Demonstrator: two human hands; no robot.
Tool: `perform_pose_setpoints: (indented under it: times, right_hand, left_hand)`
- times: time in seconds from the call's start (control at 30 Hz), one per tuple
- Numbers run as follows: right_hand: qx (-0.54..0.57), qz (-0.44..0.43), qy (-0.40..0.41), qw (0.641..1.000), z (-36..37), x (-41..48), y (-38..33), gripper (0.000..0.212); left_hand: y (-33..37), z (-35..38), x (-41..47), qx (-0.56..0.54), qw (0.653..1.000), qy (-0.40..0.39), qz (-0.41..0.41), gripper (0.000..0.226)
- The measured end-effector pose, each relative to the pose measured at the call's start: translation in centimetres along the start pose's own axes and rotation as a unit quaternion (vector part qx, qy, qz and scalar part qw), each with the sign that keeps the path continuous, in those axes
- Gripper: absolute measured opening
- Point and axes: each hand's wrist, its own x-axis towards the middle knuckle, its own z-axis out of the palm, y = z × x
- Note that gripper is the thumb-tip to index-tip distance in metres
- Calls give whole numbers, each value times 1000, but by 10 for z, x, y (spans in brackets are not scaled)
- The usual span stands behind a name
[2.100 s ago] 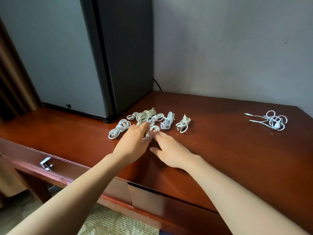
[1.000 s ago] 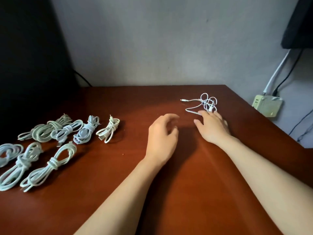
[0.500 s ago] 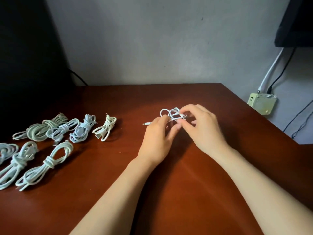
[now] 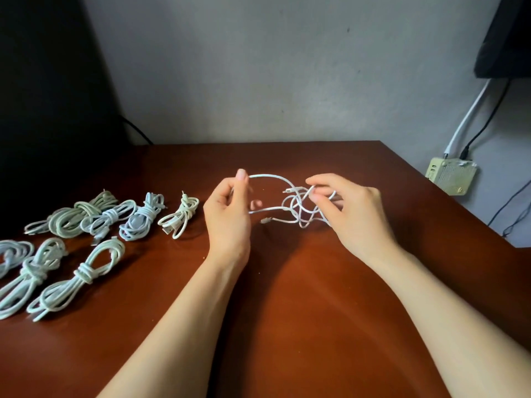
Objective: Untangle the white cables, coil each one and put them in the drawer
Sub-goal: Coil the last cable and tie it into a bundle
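- Your left hand (image 4: 227, 216) pinches one strand of the loose cable (image 4: 298, 209) between the thumb and curled fingers, with the thumb tip pointing up.
- Your right hand (image 4: 355, 218) grips the knotted loops of the same cable in curled fingertips, its back turned to the camera.
- Head view: the cable hangs between the two hands, lifted off the table (image 4: 287, 311). One arc bows up from the left thumb to the knot, and a second strand runs lower beneath it.
- Two plug ends stick free, one just left of the right fingertips and one lower down between the hands.
- Seven coils (image 4: 142, 216) lie on the left part of the table, each wound and tied round its middle. Four sit in a far row and three nearer you, the leftmost cut off by the frame edge.
- The coil nearest your left hand lies just beside it, not touching.
- Your bare forearms (image 4: 178, 320) reach in from the bottom edge.
- A black unit (image 4: 43, 110) fills the far left against the grey wall (image 4: 258, 67), with a thin black cord behind it.
- Past the table's right edge a pale box (image 4: 451, 175) sits by the wall. A white cord and a black cord run up from it toward a dark screen (image 4: 505, 35) in the top corner.
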Motion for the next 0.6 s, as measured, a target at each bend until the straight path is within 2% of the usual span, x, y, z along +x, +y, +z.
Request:
perform_pose_setpoints:
  times: [0.07,0.17,0.23,0.33,0.43,0.53,0.6]
  right_hand:
    - [-18,-13,51,998,-1,1,1,22]
    - [-76,-54,143,985,-3,4,7,23]
    - [-116,-79,181,973,-4,5,14,25]
    - [-128,-110,203,965,-5,7,20,26]
    - [-60,-146,190,969,-3,5,14,26]
    - [60,-45,202,976,-6,7,3,27]
    - [138,53,235,961,-9,10,4,28]
  left_hand:
    - [0,-2,1,18,1000,17,-1,44]
    - [2,-5,0,141,988,2,66,41]
    - [4,-3,-4,186,978,7,91,37]
    - [1,-4,-3,223,970,41,85,37]
    - [-5,-11,4,243,965,83,54,38]
    - [-5,-16,8,231,964,130,19,40]
    - [-5,-17,10,207,967,151,0,39]
